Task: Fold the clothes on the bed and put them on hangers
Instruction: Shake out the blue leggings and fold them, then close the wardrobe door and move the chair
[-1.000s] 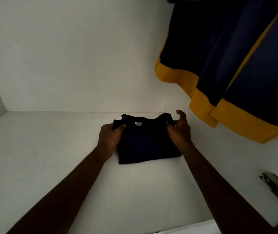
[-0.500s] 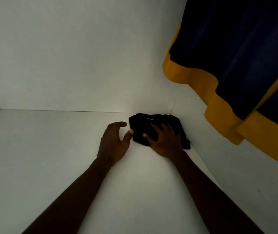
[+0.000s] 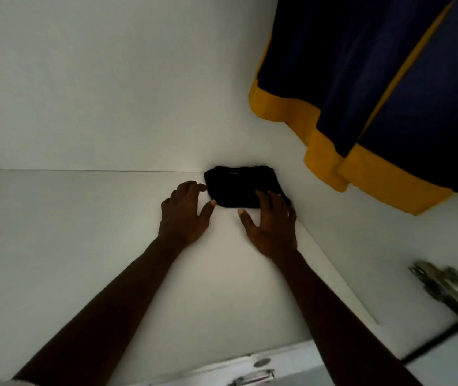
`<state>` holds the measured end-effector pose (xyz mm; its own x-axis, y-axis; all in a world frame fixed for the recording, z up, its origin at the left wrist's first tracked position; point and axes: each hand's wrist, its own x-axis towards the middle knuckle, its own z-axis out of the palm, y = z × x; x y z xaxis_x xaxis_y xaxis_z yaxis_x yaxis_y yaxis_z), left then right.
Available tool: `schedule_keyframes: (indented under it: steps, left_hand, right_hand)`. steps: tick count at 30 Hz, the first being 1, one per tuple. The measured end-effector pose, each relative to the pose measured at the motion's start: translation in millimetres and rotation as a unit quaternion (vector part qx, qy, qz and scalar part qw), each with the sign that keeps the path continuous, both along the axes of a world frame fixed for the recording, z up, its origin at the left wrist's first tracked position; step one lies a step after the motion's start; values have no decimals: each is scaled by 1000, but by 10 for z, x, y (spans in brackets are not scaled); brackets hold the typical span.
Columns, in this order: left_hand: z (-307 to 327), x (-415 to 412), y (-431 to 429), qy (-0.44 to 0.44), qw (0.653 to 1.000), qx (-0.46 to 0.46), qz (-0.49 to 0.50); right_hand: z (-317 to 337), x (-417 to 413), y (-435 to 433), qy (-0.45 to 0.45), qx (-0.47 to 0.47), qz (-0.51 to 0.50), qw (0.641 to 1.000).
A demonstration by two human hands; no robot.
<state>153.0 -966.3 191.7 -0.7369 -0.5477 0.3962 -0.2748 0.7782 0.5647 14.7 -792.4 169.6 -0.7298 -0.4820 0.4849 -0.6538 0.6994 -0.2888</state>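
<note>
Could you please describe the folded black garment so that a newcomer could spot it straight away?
Look at the white wardrobe shelf, toward its back right corner. There lies a small folded black garment, below the hanging navy garments with yellow hems. Unlike those, it is plain black and folded flat.

I count two hands, a left hand (image 3: 183,215) and a right hand (image 3: 271,225), one folded shirt (image 3: 237,186), one hinge (image 3: 442,282), and hanging clothes (image 3: 375,79) I cannot number
</note>
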Motion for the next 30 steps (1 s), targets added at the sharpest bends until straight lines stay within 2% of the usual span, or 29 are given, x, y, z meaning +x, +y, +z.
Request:
schedule_keyframes:
  steps: [4,7,10,14,18,21,23,26,30]
  left_hand:
    - [89,419,210,28,999,-9,-21]
    - [191,859,571,60,997,-10,-52]
    - [255,1296,1089,110,988,-12,-109]
    - [303,1723,1951,150,966,-11,-209]
    - [409,2087,3025,137,935,-4,-326]
    - [555,2244,3709,141,901,-11,-410]
    - [674,2344,4197,149,885,-21,-442]
    - [901,2438,4867,159,867,-27,-472]
    - [1182,2460,5677,182,871,-23,-456]
  right_hand:
    - [60,556,490,-68,-71,32,995]
    - [120,1112,957,-102,-170,49,979]
    - [179,1802,1458,-82,-255,64,961]
    - [356,2700,2263,-8,-308,49,950]
    - [565,3464,3446,69,-334,-68,938]
    - [649,3771,4300,171,-371,-184,894]
    - [702,3820,4813,200,-378,-246,870]
    - [870,3650,5367,131,-419,-267,858]
    - [1163,3499,5669,-80,-498,-65,861]
